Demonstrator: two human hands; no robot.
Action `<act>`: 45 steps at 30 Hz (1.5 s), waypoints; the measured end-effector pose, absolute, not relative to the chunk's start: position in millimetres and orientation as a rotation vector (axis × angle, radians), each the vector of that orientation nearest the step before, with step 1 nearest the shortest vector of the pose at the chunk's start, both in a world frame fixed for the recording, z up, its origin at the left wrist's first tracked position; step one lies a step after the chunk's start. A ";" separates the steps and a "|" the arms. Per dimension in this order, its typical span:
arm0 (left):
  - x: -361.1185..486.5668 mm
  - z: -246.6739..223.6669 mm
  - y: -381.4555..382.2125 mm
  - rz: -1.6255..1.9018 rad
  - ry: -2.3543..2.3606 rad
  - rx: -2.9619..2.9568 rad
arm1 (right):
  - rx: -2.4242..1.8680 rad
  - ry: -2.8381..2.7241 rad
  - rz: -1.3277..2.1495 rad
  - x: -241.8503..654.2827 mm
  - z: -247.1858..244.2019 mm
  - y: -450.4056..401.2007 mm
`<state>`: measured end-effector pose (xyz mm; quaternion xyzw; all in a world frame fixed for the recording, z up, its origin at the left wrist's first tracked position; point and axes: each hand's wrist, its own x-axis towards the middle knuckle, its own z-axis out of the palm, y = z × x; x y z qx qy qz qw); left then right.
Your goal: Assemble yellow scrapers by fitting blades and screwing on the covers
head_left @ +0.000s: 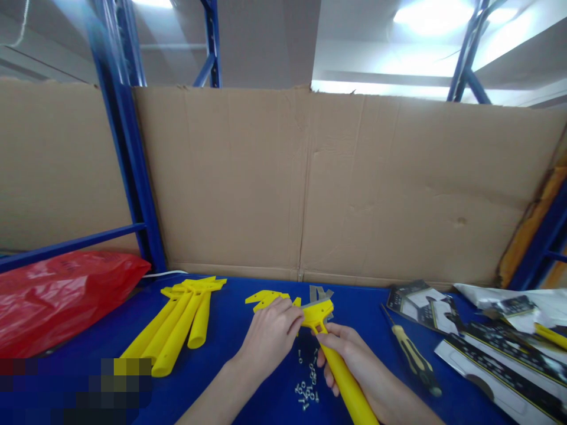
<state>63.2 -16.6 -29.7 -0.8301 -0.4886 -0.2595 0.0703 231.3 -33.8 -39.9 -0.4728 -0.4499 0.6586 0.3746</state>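
My right hand (pixel 348 348) is wrapped round the yellow handle of a scraper (pixel 348 383), which is tilted with its wide head away from me. A thin grey blade (pixel 316 302) lies along the far edge of that head. My left hand (pixel 275 330) is closed at the left end of the head and blade, its fingertips partly hidden. Just beyond it lie loose yellow head pieces (pixel 266 297). A few more grey blades (pixel 319 291) rest behind the scraper head. Small screws and nuts (pixel 307 392) are scattered on the blue tabletop (pixel 248 386) between my forearms.
Several yellow scraper handles (pixel 177 327) lie stacked at left, near a red plastic bag (pixel 71 298). A screwdriver (pixel 414 354) lies at right, beside black-and-white packaging cards (pixel 500 372). Cardboard (pixel 239 183) walls the back, with a blue rack post (pixel 133 159) at left.
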 end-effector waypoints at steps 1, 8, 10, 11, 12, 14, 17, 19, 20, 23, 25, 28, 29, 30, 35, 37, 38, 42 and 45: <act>63.2 -28.7 -17.6 -0.774 -1.472 -2.511 | -1.211 -1.152 1.689 231.7 -39.8 -33.4; 61.9 -24.9 -22.0 -0.740 -1.443 -2.553 | -1.182 -1.147 1.703 233.9 -39.1 -31.5; 61.3 -24.6 -21.7 -0.728 -1.431 -2.546 | -1.150 -1.150 1.706 234.2 -39.1 -31.3; 61.1 -24.4 -21.5 -0.722 -1.427 -2.543 | -1.140 -1.149 1.706 234.5 -39.2 -31.1; 60.9 -24.1 -21.4 -0.716 -1.423 -2.542 | -1.133 -1.146 1.703 234.7 -39.4 -30.9; 60.5 -23.4 -21.5 -0.702 -1.418 -2.548 | -1.126 -1.137 1.699 235.4 -39.9 -30.7; 59.7 -22.2 -22.6 -0.669 -1.412 -2.549 | -1.115 -1.127 1.695 236.2 -40.6 -30.8; 59.2 -20.9 -23.8 -0.626 -1.400 -2.542 | -1.110 -1.120 1.696 236.3 -41.1 -30.8; 59.1 -20.0 -24.4 -0.596 -1.389 -2.540 | -1.107 -1.116 1.695 236.3 -41.2 -30.7; 59.5 -15.8 -26.5 -0.470 -1.340 -2.533 | -1.114 -1.106 1.698 235.8 -41.3 -30.0; 60.3 -12.5 -27.9 -0.387 -1.305 -2.519 | -1.126 -1.113 1.699 235.6 -41.1 -29.5; 61.0 -9.2 -29.5 -0.319 -1.273 -2.505 | -1.138 -1.125 1.698 236.1 -40.8 -29.4; 60.9 -9.1 -29.4 -0.322 -1.275 -2.509 | -1.138 -1.126 1.696 236.4 -40.8 -29.6; 60.5 -9.7 -28.9 -0.338 -1.283 -2.517 | -1.138 -1.124 1.697 236.6 -40.8 -29.8; 58.5 -21.6 -21.2 -0.587 -1.377 -2.577 | -1.128 -1.118 1.707 236.4 -41.1 -29.4; 59.6 -26.9 -18.2 -0.721 -1.453 -2.585 | -1.135 -1.127 1.715 236.0 -40.9 -28.7; 60.7 -28.8 -17.3 -0.776 -1.496 -2.588 | -1.138 -1.131 1.720 235.9 -40.8 -28.5; 64.8 -30.2 -17.1 -0.914 -1.660 -2.593 | -1.116 -1.131 1.726 236.2 -39.9 -29.0; 65.7 -27.4 -17.7 -0.989 -1.734 -2.598 | -1.106 -1.128 1.721 236.7 -39.1 -29.6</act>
